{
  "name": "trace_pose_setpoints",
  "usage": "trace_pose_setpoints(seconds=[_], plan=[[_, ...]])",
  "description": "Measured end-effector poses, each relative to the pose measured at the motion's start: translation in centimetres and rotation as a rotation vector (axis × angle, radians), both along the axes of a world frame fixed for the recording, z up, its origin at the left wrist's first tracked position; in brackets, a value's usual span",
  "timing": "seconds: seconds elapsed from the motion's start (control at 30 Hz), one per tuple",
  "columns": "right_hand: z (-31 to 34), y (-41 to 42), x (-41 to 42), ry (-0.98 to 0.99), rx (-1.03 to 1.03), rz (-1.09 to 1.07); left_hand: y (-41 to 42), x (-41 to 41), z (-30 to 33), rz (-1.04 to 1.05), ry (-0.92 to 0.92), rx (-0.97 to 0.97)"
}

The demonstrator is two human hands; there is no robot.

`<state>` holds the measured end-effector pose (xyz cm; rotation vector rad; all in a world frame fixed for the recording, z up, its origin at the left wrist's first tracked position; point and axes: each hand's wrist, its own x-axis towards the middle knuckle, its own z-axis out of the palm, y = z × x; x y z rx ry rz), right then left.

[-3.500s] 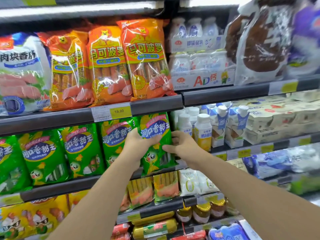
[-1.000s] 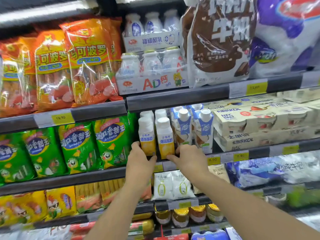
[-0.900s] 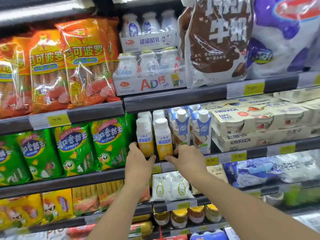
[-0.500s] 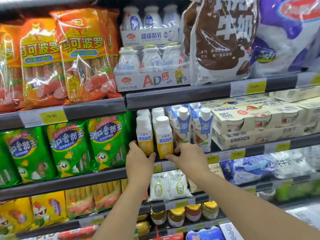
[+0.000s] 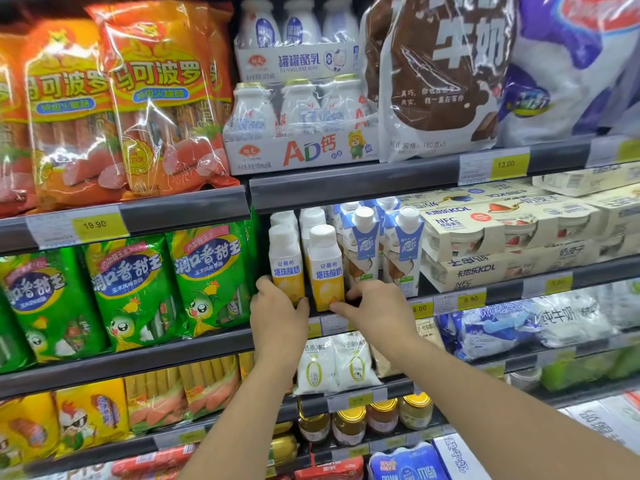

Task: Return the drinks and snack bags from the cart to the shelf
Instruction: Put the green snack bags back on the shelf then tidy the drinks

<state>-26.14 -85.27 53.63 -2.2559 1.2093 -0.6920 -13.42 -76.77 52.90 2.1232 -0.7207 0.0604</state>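
Observation:
Two white and yellow yogurt drink bottles stand side by side at the front of the middle shelf (image 5: pixel 381 304). My left hand (image 5: pixel 277 311) grips the base of the left bottle (image 5: pixel 285 261). My right hand (image 5: pixel 375 308) holds the base of the right bottle (image 5: pixel 325 265), thumb at its lower front, fingers round its right side. Green snack bags (image 5: pixel 211 275) hang in a row just left of the bottles. The cart is out of view.
Blue and white drink cartons (image 5: pixel 401 251) stand right of the bottles, then cream yogurt boxes (image 5: pixel 485 244). Orange sausage bags (image 5: pixel 162 98) and a bottle multipack (image 5: pixel 301 126) fill the shelf above. Jars (image 5: pixel 353 424) and pouches (image 5: pixel 332 365) sit below.
3.5 s ago both hands were on a green snack bag at the row's right end. They moved right to the two yogurt bottles and have stayed at their bases for the last second.

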Motion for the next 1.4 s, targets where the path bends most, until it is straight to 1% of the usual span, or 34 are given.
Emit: trace_pose_setpoints(seconds=[0.13, 0.33, 0.83, 1.4], plan=[[0.1, 0.0, -0.1, 0.007, 0.008, 0.000, 0.2, -0.2, 0.1, -0.021, 0.036, -0.037], [0.2, 0.0, -0.1, 0.013, 0.007, 0.010, 0.7, -0.5, 0.4, -0.023, 0.075, -0.044], [0.4, -0.1, 0.8, 0.128, -0.068, 0.001, 0.9, -0.4, 0.4, -0.033, 0.077, -0.042], [0.1, -0.1, 1.4, 0.132, -0.109, -0.039, 0.5, -0.1, -0.1, -0.032, 0.086, -0.068]])
